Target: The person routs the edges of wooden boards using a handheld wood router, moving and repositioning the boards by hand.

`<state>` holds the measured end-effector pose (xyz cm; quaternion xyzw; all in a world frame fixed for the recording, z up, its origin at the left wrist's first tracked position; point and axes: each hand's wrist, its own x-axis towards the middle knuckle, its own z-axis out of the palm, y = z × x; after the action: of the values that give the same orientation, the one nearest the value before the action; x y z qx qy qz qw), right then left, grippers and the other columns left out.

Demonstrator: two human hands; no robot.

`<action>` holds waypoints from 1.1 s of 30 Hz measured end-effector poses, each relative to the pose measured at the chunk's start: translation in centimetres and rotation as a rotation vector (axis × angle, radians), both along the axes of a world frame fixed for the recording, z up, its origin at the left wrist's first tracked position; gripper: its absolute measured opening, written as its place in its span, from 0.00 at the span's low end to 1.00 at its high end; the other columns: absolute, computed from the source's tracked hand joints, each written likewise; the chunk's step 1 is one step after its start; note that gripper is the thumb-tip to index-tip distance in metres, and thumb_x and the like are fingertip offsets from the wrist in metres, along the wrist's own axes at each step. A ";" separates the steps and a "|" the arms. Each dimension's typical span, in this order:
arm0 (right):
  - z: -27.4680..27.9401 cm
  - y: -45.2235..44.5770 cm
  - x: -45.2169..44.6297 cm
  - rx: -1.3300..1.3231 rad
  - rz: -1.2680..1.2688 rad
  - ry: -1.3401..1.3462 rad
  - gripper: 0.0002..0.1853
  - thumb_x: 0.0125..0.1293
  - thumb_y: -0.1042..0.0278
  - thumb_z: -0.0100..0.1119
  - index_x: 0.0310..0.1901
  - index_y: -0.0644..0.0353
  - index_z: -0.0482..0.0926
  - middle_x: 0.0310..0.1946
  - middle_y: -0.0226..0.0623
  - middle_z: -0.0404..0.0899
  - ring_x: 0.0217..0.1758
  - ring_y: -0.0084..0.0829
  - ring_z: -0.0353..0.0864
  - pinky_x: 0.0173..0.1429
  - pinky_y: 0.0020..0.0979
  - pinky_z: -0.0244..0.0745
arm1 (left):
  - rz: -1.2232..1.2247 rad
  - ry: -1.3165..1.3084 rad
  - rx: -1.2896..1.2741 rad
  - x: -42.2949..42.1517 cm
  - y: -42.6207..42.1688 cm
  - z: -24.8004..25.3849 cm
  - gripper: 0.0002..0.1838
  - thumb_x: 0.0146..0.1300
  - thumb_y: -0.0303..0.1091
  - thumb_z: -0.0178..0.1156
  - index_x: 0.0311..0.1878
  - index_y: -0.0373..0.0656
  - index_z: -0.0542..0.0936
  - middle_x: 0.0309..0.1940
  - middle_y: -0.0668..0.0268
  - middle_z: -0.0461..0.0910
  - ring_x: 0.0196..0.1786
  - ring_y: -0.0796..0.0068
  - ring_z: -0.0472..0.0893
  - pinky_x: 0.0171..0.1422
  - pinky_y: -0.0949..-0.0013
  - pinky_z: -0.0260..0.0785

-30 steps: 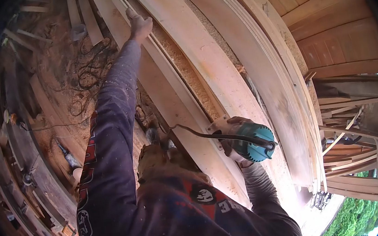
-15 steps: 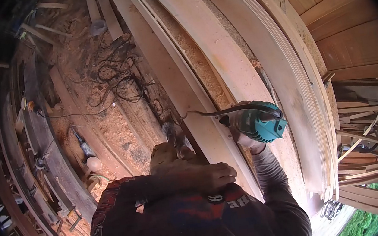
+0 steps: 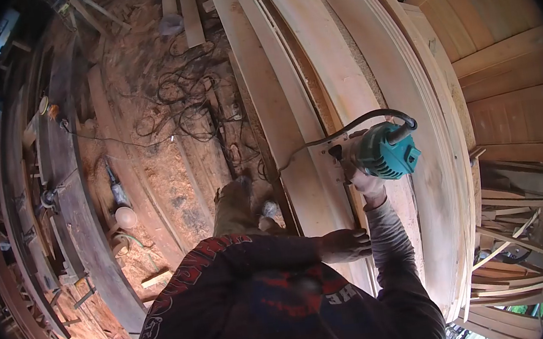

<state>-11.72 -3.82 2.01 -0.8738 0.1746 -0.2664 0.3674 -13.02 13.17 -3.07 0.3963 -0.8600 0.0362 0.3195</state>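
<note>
My right hand (image 3: 370, 188) is wrapped round a teal corded router (image 3: 387, 151), its base at the edge of a long pale board (image 3: 277, 102). From the router's top a black cord (image 3: 341, 132) loops back to the left across that board. My left hand (image 3: 344, 245) lies lower on the same board, close to my right forearm, with its fingers stretched out to the right. It is in shadow, and nothing shows in it. The underside of the router and the bit are hidden.
More long boards (image 3: 403, 87) lie side by side to the right, with wood panels (image 3: 508, 75) beyond. Tangled cable (image 3: 186, 99) lies on the sawdust-covered floor at left. A dark power tool (image 3: 116, 189) rests near dark beams (image 3: 80, 191). Offcuts (image 3: 520, 235) are piled at lower right.
My left hand has moved right, from in front of my shirt to near my right forearm. The router, still in my right hand, appears slightly higher. The whole view has turned a little.
</note>
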 end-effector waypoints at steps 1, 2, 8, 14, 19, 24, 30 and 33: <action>0.5 -0.3 1.4 0.138 0.022 -0.149 0.11 0.53 0.78 0.66 0.37 0.59 0.76 0.32 0.30 0.75 0.39 0.31 0.76 0.55 0.37 0.72 | -0.019 0.005 -0.008 0.1 -0.1 -0.3 0.10 0.60 0.38 0.58 0.43 0.48 0.77 0.43 0.70 0.76 0.53 0.70 0.76 0.65 0.62 0.66; 0.8 -0.5 2.5 0.157 0.017 -0.167 0.11 0.53 0.78 0.66 0.36 0.59 0.76 0.32 0.30 0.75 0.39 0.31 0.76 0.55 0.37 0.72 | -0.041 0.007 -0.017 0.5 -0.3 -0.7 0.10 0.60 0.38 0.58 0.43 0.47 0.77 0.43 0.70 0.76 0.54 0.69 0.75 0.65 0.62 0.66; 1.6 -2.1 8.0 0.085 -0.023 -0.160 0.13 0.53 0.78 0.67 0.41 0.61 0.78 0.36 0.31 0.79 0.43 0.32 0.79 0.62 0.37 0.72 | -0.013 0.079 0.094 8.7 -3.9 -1.4 0.14 0.63 0.39 0.58 0.49 0.46 0.78 0.46 0.68 0.77 0.58 0.68 0.75 0.70 0.57 0.63; 2.0 -4.3 15.2 0.342 0.062 -0.243 0.12 0.52 0.80 0.67 0.38 0.61 0.78 0.34 0.29 0.79 0.40 0.29 0.79 0.60 0.36 0.73 | 0.043 -0.010 0.101 15.0 -6.4 -1.6 0.14 0.64 0.40 0.58 0.51 0.48 0.79 0.48 0.69 0.77 0.60 0.70 0.74 0.73 0.56 0.60; 0.8 -6.4 20.3 -0.266 -0.077 -0.056 0.11 0.51 0.84 0.66 0.35 0.61 0.77 0.32 0.29 0.79 0.38 0.28 0.79 0.54 0.34 0.75 | 0.020 -0.068 0.070 16.9 -6.7 -2.1 0.14 0.63 0.40 0.58 0.50 0.49 0.80 0.48 0.70 0.77 0.60 0.71 0.74 0.74 0.57 0.59; 1.5 -7.5 24.2 -0.431 -0.027 -0.149 0.09 0.53 0.85 0.66 0.34 0.62 0.81 0.31 0.30 0.78 0.37 0.31 0.79 0.50 0.34 0.76 | 0.030 -0.057 0.091 19.5 -7.8 -2.2 0.15 0.62 0.40 0.59 0.51 0.48 0.82 0.50 0.71 0.78 0.62 0.68 0.74 0.75 0.57 0.59; 1.5 -9.4 27.6 0.085 -0.040 -0.273 0.06 0.53 0.83 0.67 0.32 0.62 0.82 0.30 0.30 0.77 0.38 0.33 0.79 0.50 0.36 0.76 | 0.070 -0.028 0.109 24.1 -10.3 -1.8 0.17 0.62 0.40 0.59 0.53 0.46 0.82 0.54 0.70 0.78 0.67 0.65 0.72 0.79 0.54 0.57; 0.8 -11.3 28.8 -0.253 -0.071 -0.218 0.07 0.51 0.81 0.68 0.33 0.62 0.82 0.30 0.29 0.77 0.38 0.32 0.79 0.51 0.36 0.76 | 0.112 -0.030 0.133 26.2 -11.3 -1.8 0.18 0.62 0.40 0.60 0.54 0.47 0.82 0.56 0.69 0.78 0.69 0.64 0.71 0.82 0.52 0.55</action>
<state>17.10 -15.10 2.84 -0.8722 0.1297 -0.3924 0.2617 13.19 1.86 -4.90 0.4636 -0.8417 0.0026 0.2769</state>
